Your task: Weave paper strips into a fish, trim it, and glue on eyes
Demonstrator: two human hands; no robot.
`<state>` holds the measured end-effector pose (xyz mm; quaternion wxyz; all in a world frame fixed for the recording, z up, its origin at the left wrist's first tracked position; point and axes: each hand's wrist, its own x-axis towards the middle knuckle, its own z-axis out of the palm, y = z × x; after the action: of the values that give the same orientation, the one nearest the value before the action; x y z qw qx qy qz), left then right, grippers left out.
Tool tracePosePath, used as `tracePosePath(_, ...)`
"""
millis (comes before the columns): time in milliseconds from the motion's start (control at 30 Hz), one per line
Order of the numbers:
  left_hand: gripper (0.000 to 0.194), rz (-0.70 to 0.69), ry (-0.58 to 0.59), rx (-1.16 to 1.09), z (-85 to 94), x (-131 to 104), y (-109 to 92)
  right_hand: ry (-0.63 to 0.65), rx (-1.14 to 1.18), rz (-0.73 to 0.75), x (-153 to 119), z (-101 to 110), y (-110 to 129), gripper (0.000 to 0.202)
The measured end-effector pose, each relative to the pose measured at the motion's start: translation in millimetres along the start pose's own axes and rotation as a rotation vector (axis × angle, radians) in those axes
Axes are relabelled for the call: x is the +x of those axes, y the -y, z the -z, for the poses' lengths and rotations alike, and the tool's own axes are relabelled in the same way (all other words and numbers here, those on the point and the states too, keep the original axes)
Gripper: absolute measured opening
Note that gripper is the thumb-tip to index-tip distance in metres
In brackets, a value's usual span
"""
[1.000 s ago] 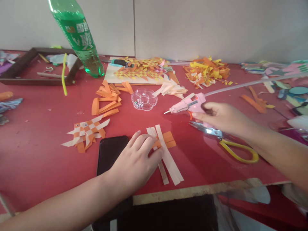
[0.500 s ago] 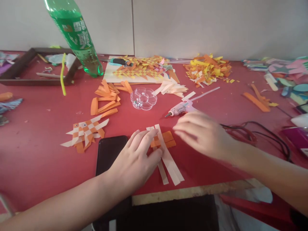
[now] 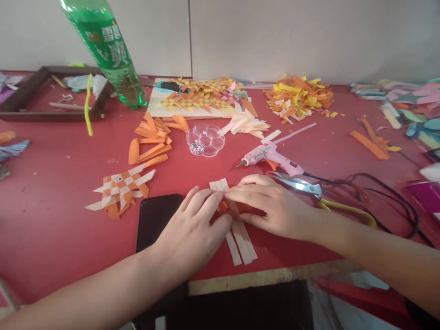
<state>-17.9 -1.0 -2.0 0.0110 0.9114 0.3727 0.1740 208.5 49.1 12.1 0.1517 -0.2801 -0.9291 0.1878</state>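
My left hand [image 3: 196, 225] rests over cream paper strips [image 3: 243, 243], its fingertips and thumb pressed on their upper part. Beside it, my right hand [image 3: 277, 206] grips the same strips from the right, fingertips close to my left ones. Short orange strips [image 3: 222, 207] cross the cream ones, mostly hidden under my fingers. A black phone [image 3: 156, 213] lies left of my left wrist. Farther left is a woven orange-and-cream paper fish [image 3: 123, 187]. Silver scissors [image 3: 302, 185] with yellow handles lie just beyond my right wrist, below a pink glue gun [image 3: 275, 158].
A clear flower-shaped dish [image 3: 205, 141] holds small beads or eyes. Around it lie orange strips [image 3: 151, 133], cream strips [image 3: 245, 123] and a heap of scraps [image 3: 299, 98]. A green bottle [image 3: 110, 55] stands by a dark frame [image 3: 41, 117]. Black cable [image 3: 388, 183] loops at right.
My right hand has moved left and down onto the strips, uncovering the scissors and the glue gun's handle. The cream strips now lie closer together. My left hand has stayed in place.
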Motion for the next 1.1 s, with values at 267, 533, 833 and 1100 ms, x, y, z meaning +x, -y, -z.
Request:
tracePosePath(267,0.013,-0.023,0.054,-0.028,2.3,-0.2,2.8,-0.077,-0.031,-0.033,-5.6,-5.1,-0.9,0.047)
tracePosePath(533,0.014,0.000,0.071,-0.045,1.0,0.6,3.2,-0.081,-0.012,-0.040,-5.1,-4.0,1.5,0.048)
tracePosePath(833,0.015,0.004,0.059,-0.084,3.9,1.3,3.1,-0.109,-0.013,-0.014,7.2,5.8,11.2,0.026)
tracePosePath(1100,0.015,0.023,0.050,-0.095,4.5,2.8,5.1,-0.086,-0.109,-0.006,14.0,0.3,15.8,0.023)
